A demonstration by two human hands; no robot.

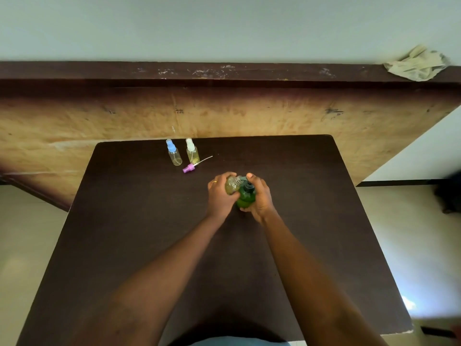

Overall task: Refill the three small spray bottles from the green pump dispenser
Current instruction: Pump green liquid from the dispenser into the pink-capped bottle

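Observation:
My right hand [259, 196] grips the green pump dispenser [246, 197] at the middle of the dark table [139, 245], a finger on its dark pump head. My left hand [220, 193] holds an uncapped small bottle [232, 186] with yellowish liquid right against the pump's spout. Further back stand a blue-capped spray bottle [173, 153], almost clear, and a white-capped spray bottle [192, 151] with yellowish liquid. A purple spray cap [190, 168] with its thin tube lies flat beside them.
A worn wooden board [249, 116] leans behind the table's far edge, topped by a dark ledge with a crumpled cloth [416, 64] at the right. Pale floor shows on both sides of the table.

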